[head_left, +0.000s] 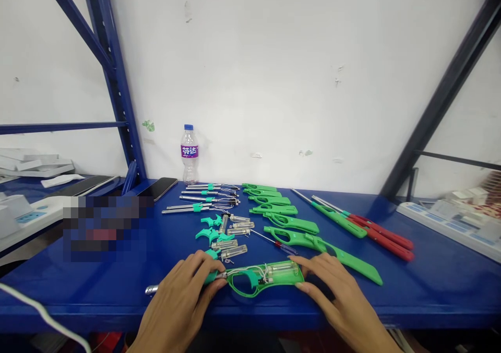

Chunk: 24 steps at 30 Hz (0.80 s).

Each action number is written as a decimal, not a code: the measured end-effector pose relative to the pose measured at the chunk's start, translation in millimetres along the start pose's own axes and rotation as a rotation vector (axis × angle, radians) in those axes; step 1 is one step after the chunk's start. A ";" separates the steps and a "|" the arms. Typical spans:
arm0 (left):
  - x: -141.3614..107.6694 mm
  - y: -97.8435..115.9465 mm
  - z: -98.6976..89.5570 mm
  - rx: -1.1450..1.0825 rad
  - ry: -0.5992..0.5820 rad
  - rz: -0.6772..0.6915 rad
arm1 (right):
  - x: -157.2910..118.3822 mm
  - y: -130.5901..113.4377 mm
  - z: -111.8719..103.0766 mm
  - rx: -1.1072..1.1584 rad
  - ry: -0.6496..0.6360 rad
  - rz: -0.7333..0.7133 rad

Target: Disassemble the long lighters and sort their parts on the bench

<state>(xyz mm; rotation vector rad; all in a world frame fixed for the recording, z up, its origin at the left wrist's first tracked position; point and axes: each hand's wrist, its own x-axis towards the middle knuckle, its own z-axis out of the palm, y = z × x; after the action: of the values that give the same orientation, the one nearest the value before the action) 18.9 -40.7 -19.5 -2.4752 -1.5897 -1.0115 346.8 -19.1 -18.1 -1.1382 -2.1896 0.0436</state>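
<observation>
Near the table's front edge lies an open green lighter half-shell (pixel 282 280). A teal trigger (pixel 252 278), white wires and a clear fuel tank (pixel 284 268) sit in it. My left hand (pixel 187 293) pinches the lighter's metal tube (pixel 152 289) where it meets the shell's left end; the tube tip pokes out left of the hand. My right hand (pixel 332 285) grips the shell's right end between thumb and fingers. Just beyond are loose teal triggers (pixel 211 235), clear fuel tanks (pixel 234 252) and a screwdriver (pixel 285 247).
Several metal tubes with wires (pixel 191 207) lie farther back, beside a row of green half-shells (pixel 291 223). Assembled red lighters (pixel 385 238) and a green lighter (pixel 340 220) lie at right. A bottle (pixel 190 157) and phone (pixel 162 187) are at the back left.
</observation>
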 end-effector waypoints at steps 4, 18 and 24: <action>-1.1 0.3 0.7 -0.014 -0.023 -0.033 | 0.6 -0.1 1.7 0.025 0.016 -0.028; 2.7 2.3 0.3 0.021 0.023 -0.028 | -3.8 -6.6 -0.5 0.024 -0.065 0.047; 2.0 2.4 -0.1 0.037 0.023 -0.025 | 1.2 -9.9 -2.9 0.072 -0.119 0.008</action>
<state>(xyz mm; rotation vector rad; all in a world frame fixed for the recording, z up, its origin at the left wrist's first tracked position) 21.3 -40.3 -17.6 -2.4173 -1.6217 -1.0010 340.9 -25.2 -12.1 -1.1302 -2.2679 0.1970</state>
